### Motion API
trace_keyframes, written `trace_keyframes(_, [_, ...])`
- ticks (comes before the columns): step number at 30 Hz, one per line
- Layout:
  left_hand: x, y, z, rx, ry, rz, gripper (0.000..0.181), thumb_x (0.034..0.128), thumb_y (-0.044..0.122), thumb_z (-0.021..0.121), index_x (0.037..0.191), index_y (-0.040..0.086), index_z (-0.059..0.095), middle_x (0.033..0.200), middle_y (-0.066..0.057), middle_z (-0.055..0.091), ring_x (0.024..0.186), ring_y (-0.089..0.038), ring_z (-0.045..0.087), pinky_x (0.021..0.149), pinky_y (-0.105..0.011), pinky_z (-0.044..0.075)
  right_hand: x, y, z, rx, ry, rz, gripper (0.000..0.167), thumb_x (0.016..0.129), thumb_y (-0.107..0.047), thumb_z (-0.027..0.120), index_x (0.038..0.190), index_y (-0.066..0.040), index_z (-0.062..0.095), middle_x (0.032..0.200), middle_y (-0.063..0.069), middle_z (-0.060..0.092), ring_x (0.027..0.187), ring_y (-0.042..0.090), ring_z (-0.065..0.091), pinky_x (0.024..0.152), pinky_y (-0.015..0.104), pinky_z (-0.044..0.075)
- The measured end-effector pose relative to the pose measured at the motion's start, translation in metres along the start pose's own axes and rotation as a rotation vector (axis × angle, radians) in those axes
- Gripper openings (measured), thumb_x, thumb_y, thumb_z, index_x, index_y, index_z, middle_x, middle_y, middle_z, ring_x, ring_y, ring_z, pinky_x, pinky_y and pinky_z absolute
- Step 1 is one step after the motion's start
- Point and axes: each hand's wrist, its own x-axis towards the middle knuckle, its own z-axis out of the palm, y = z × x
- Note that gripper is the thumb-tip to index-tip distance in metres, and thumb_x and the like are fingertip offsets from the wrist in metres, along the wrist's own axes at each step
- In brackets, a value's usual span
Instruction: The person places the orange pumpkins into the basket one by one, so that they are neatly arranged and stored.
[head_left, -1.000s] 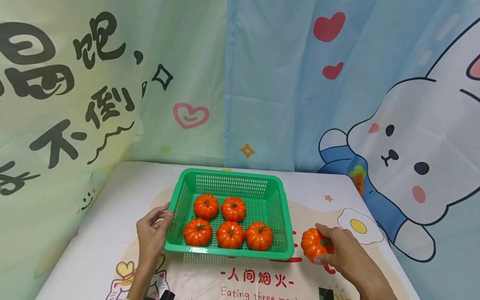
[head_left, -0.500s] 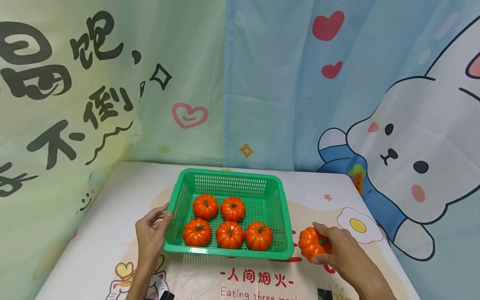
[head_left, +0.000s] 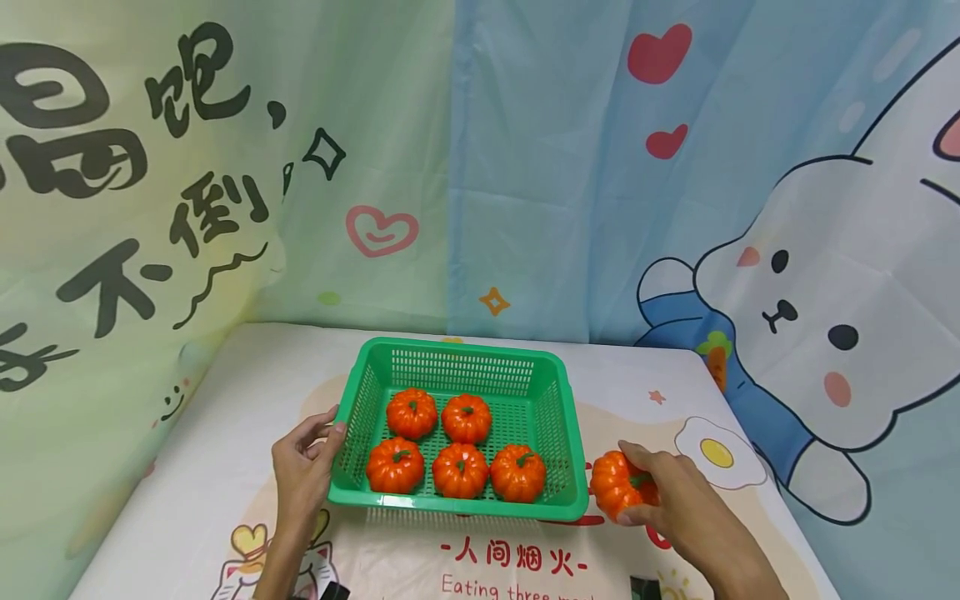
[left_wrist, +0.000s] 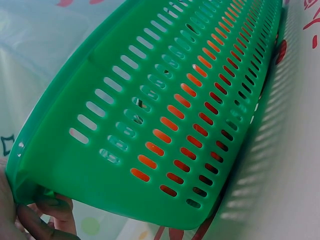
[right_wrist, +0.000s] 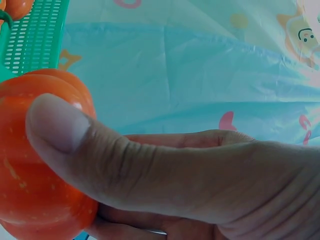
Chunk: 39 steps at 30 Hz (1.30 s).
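A green plastic basket (head_left: 457,502) with slotted walls stands on the table, holding several small orange pumpkins (head_left: 461,470). My left hand (head_left: 303,467) grips the basket's left rim, thumb on top; in the left wrist view its curled fingers (left_wrist: 55,212) show under the corner of the basket (left_wrist: 65,175). Just right of the basket, my right hand (head_left: 686,500) holds another orange pumpkin (head_left: 617,485), its green stem turned toward the palm. The right wrist view shows the thumb pressed on the near side of this pumpkin (right_wrist: 40,190); the fingertips behind it are hidden.
A printed cloth covers the table (head_left: 622,379), with lettering in front of the basket and a fried egg picture at the right. Behind the table hangs a printed curtain (head_left: 517,167). Small dark objects (head_left: 333,590) show at the bottom edge near both wrists.
My right hand has moved slightly left with its pumpkin, closer to the basket's right side. The left hand, the basket and the pumpkins inside have stayed in place.
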Motion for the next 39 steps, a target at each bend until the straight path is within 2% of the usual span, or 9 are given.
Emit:
trace_keyframes(5, [0.0,0.0,0.0,0.004,-0.002,0.0,0.035,0.1029,0.01,0.076,0.134,-0.004,0.074,0.092,0.003,0.075,0.058,-0.009,0.065,0.058,-0.017,0.051,0.0,-0.003,-0.001,-0.001,0.009,-0.019,0.09,0.077,-0.016,0.098,0.154,0.005,0.057,0.128,0.013,0.075,0.107,0.027,0.058,0.099,0.053,0.06])
trace_keyframes(12, [0.001,0.0,-0.001,-0.004,-0.004,-0.003,0.035,0.1027,0.01,0.076,0.134,-0.005,0.074,0.092,0.004,0.075,0.058,-0.01,0.066,0.058,-0.017,0.051,0.001,-0.008,-0.003,0.002,0.033,-0.087,0.088,0.078,-0.016,0.097,0.153,0.007,0.057,0.126,0.011,0.077,0.1,0.019,0.061,0.091,0.041,0.062])
trace_keyframes(15, [0.001,0.0,-0.001,-0.011,-0.002,0.004,0.035,0.1025,0.009,0.076,0.133,-0.006,0.074,0.092,0.004,0.075,0.061,-0.009,0.068,0.059,-0.017,0.053,0.002,-0.011,-0.003,-0.001,0.039,-0.087,0.089,0.078,-0.016,0.097,0.155,0.006,0.056,0.127,0.01,0.076,0.104,0.021,0.061,0.094,0.044,0.062])
trace_keyframes(18, [0.0,0.0,0.0,-0.016,-0.001,0.011,0.034,0.1024,0.008,0.076,0.133,-0.007,0.073,0.09,0.009,0.075,0.065,-0.007,0.071,0.062,-0.016,0.054,0.002,-0.013,-0.003,0.0,0.047,-0.097,0.09,0.078,-0.016,0.097,0.155,0.005,0.056,0.128,0.012,0.075,0.105,0.022,0.061,0.097,0.047,0.062])
trace_keyframes(23, [0.0,0.0,0.0,-0.025,-0.002,0.017,0.033,0.1028,0.008,0.075,0.132,-0.007,0.074,0.09,0.012,0.075,0.064,-0.006,0.073,0.061,-0.016,0.053,0.002,-0.017,-0.003,0.014,0.07,-0.156,0.088,0.077,-0.015,0.098,0.153,0.005,0.058,0.131,0.014,0.076,0.105,0.021,0.065,0.097,0.047,0.062])
trace_keyframes(28, [0.0,-0.001,0.0,-0.021,-0.009,0.014,0.034,0.1027,0.008,0.075,0.133,-0.007,0.073,0.093,0.008,0.077,0.063,-0.007,0.073,0.061,-0.015,0.053,0.0,-0.022,0.0,0.042,0.09,-0.222,0.086,0.078,-0.014,0.096,0.153,0.004,0.058,0.143,0.021,0.07,0.117,0.029,0.068,0.104,0.054,0.06])
trace_keyframes(32, [0.0,-0.001,0.0,-0.017,-0.006,0.01,0.034,0.1024,0.009,0.076,0.133,-0.006,0.074,0.094,0.006,0.078,0.064,-0.007,0.073,0.062,-0.015,0.053,-0.002,-0.026,0.005,0.084,0.105,-0.28,0.085,0.08,-0.015,0.093,0.156,-0.001,0.057,0.15,0.02,0.067,0.125,0.034,0.067,0.108,0.059,0.056])
trace_keyframes(35, [0.001,-0.002,-0.001,-0.015,-0.003,0.012,0.034,0.1026,0.009,0.076,0.133,-0.006,0.074,0.096,0.003,0.078,0.064,-0.007,0.073,0.061,-0.016,0.052,-0.002,-0.03,0.008,0.085,0.103,-0.275,0.086,0.082,-0.019,0.092,0.159,-0.005,0.055,0.154,0.021,0.064,0.13,0.039,0.063,0.11,0.064,0.053])
trace_keyframes(39, [0.0,-0.002,-0.001,-0.009,-0.003,0.014,0.034,0.1028,0.009,0.075,0.133,-0.005,0.074,0.098,-0.003,0.079,0.061,-0.007,0.071,0.06,-0.016,0.051,0.001,-0.036,0.01,0.088,0.073,-0.24,0.087,0.084,-0.019,0.091,0.161,-0.003,0.052,0.159,0.025,0.058,0.138,0.046,0.058,0.113,0.066,0.05])
